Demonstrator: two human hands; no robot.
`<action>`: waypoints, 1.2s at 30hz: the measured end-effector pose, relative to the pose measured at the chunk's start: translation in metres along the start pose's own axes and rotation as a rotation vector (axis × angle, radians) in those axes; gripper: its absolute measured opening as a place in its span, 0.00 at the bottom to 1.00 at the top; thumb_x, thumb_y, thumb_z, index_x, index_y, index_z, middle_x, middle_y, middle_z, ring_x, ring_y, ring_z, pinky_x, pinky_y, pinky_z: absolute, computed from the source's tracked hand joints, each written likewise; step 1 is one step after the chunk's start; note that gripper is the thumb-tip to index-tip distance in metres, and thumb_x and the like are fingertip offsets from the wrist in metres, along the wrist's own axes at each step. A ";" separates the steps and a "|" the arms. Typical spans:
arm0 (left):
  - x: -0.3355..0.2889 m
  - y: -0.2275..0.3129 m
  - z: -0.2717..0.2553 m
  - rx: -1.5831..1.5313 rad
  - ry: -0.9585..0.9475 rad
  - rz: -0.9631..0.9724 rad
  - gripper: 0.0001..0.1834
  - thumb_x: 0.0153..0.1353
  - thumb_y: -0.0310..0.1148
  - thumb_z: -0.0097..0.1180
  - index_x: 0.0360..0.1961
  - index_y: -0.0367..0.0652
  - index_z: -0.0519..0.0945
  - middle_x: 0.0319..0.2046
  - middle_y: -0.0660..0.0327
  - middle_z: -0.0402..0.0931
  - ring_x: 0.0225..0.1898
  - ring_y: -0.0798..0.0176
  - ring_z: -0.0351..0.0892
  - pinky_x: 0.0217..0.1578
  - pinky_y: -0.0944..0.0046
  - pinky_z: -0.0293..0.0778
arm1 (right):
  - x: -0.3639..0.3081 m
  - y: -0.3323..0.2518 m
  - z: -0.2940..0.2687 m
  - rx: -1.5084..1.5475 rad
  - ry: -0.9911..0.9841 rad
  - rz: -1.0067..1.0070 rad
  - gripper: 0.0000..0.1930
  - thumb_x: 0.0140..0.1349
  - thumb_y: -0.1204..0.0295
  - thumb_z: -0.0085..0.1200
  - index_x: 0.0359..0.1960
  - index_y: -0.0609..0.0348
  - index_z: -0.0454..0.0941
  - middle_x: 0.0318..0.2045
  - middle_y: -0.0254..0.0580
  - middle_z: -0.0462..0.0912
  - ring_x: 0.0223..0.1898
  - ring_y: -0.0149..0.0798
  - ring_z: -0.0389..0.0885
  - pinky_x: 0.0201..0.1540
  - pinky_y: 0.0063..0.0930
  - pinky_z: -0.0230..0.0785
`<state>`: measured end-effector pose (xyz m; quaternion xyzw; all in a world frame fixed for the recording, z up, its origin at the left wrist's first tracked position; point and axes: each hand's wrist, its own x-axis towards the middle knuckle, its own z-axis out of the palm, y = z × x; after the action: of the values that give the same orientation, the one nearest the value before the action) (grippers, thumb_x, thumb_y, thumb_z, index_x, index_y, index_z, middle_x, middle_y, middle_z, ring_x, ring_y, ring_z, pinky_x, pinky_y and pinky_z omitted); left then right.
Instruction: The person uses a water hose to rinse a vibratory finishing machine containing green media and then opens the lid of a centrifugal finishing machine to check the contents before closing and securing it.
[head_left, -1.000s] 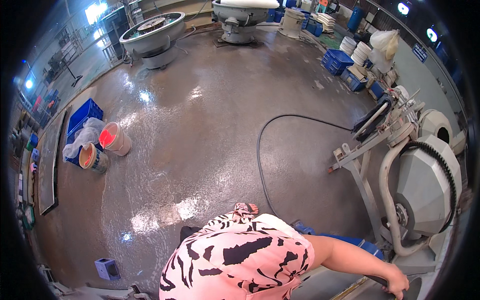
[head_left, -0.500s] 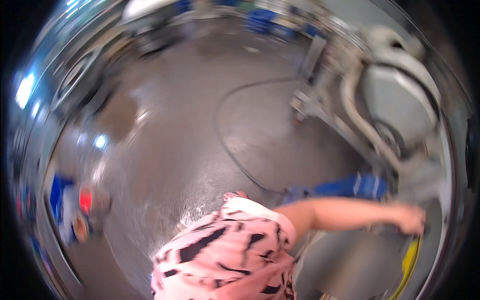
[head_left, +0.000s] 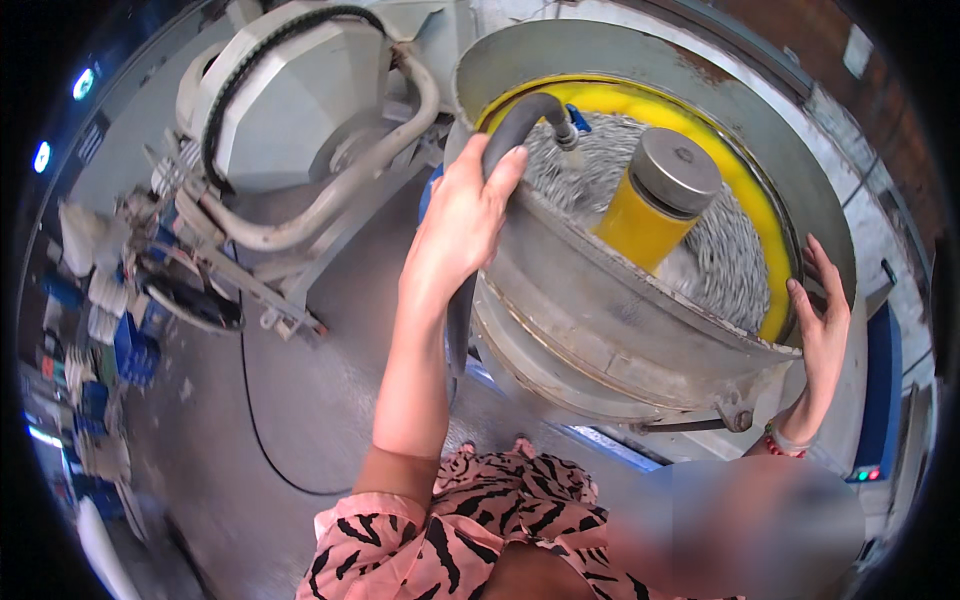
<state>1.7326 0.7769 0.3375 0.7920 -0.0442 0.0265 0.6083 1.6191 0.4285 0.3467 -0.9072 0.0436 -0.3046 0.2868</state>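
Observation:
A round grey metal tub [head_left: 620, 330] with a yellow lining [head_left: 735, 135] stands before me. Inside lies a mass of small grey-silver pieces [head_left: 725, 250], too fine to make out singly. From its middle rises a yellow post [head_left: 632, 222] with a round metal cap [head_left: 680, 165]. My left hand [head_left: 462, 215] is closed around a thick dark hose [head_left: 525, 112] at the tub's near left rim. The hose bends over the rim to a fitting with a blue lever [head_left: 577, 118]. At the right rim, my right hand [head_left: 822, 315] rests with fingers apart, holding nothing.
Left of the tub stands a large grey machine [head_left: 290, 120] with a curved pipe frame [head_left: 290, 232]. A black cable [head_left: 250, 400] runs over the floor. Blue bins [head_left: 135, 350] stand far left; a blue panel with lit buttons [head_left: 868, 472] is at the right.
The view has swung right, bringing the tub in front of me. Earlier one arm reached far right with a blurred hand; now both hands are at the tub, the left on the hose.

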 end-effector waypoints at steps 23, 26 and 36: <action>-0.009 0.007 0.002 -0.006 0.016 0.063 0.22 0.66 0.48 0.46 0.46 0.38 0.70 0.11 0.69 0.58 0.08 0.74 0.57 0.09 0.70 0.57 | -0.002 -0.001 0.001 -0.057 0.066 -0.034 0.23 0.57 0.75 0.54 0.56 0.54 0.72 0.48 0.43 0.77 0.50 0.37 0.73 0.49 0.31 0.70; -0.006 0.010 0.003 -0.021 0.006 0.056 0.22 0.66 0.48 0.46 0.46 0.38 0.71 0.10 0.69 0.58 0.08 0.73 0.57 0.10 0.70 0.57 | 0.000 0.000 -0.002 -0.026 0.059 -0.052 0.22 0.57 0.75 0.54 0.56 0.54 0.72 0.48 0.43 0.77 0.50 0.37 0.74 0.50 0.30 0.69; -0.009 0.006 0.003 -0.019 0.021 0.066 0.22 0.66 0.47 0.46 0.46 0.37 0.70 0.10 0.68 0.58 0.08 0.73 0.57 0.09 0.69 0.57 | -0.002 -0.002 -0.001 -0.018 0.035 -0.026 0.23 0.56 0.74 0.56 0.56 0.50 0.73 0.47 0.40 0.78 0.48 0.34 0.75 0.46 0.27 0.70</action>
<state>1.7233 0.7725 0.3420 0.7840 -0.0639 0.0544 0.6150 1.6166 0.4303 0.3480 -0.9048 0.0394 -0.3236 0.2741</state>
